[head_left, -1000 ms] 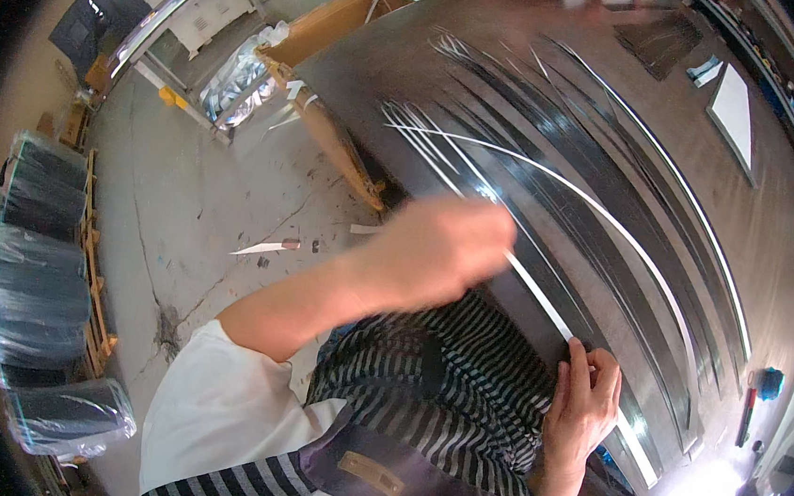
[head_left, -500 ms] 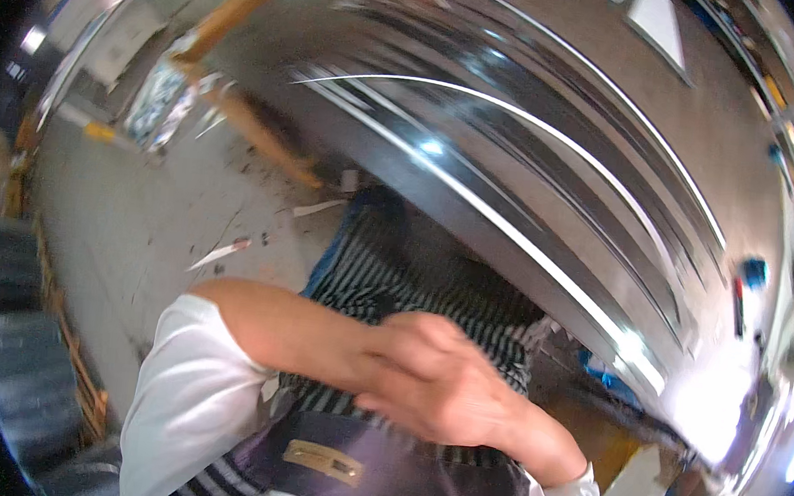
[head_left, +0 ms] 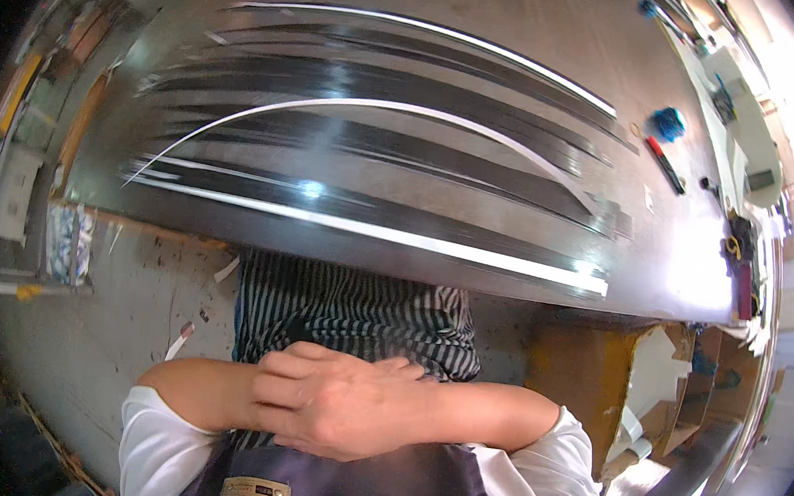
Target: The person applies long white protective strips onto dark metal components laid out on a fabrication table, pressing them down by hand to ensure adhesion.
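My forearms cross in front of my body, over a striped apron [head_left: 354,306]. My right hand [head_left: 327,402] lies on top, its fingers curled round my left wrist. Mostly hidden beneath it is my left hand [head_left: 402,368]; only a bit of its fingers shows, so I cannot tell how they are held. Beyond the hands, several long dark strips [head_left: 423,161] lie along the table [head_left: 636,269]. A straight white strip [head_left: 370,233] runs near the front edge, and a white strip bowed into an arch [head_left: 372,103] spans the dark ones.
A blue roll or bundle [head_left: 667,124] and a red and black marker [head_left: 665,165] lie at the table's right. Dark-handled tools [head_left: 740,264] rest on its right edge. A cardboard box [head_left: 585,368] with white scraps stands below, at right. Scraps litter the grey floor [head_left: 150,321].
The view has turned, bringing the table's front edge nearly level and its right side into sight. My right hand has shifted left along the left forearm.
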The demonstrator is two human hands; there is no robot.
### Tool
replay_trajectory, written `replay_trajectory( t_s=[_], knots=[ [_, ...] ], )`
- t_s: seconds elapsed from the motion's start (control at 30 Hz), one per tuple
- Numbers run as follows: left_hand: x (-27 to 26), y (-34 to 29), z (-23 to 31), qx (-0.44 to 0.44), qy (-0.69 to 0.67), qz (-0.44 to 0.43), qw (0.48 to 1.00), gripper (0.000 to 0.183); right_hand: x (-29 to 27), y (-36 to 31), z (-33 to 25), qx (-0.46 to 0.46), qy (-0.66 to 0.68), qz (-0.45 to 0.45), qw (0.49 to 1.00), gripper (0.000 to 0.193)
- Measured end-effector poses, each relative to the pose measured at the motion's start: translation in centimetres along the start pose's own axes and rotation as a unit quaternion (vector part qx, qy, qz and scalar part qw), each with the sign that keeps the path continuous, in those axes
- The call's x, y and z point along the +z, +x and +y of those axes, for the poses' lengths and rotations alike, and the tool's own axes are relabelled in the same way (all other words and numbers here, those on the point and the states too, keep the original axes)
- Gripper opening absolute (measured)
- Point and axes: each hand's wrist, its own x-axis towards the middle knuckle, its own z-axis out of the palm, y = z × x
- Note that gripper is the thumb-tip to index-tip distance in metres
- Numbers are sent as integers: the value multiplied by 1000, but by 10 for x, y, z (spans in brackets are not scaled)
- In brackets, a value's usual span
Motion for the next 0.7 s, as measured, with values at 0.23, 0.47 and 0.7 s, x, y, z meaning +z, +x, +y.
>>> replay_trajectory(
  t_s=[0.23, 0.47, 0.7],
  knots=[
    [-20, -14, 25, -24, 76, 37, 996, 35, -33, -33, -1, 12, -20, 3, 1000, 19],
    [-87, -46, 113, 18, 368, 287, 884, 44, -120, -110, -11, 255, -254, 194, 913, 32],
    [-123, -85, 89, -153, 510, 476, 700, 56, -147, -144, -9, 377, -416, 157, 812, 39]
  ],
)
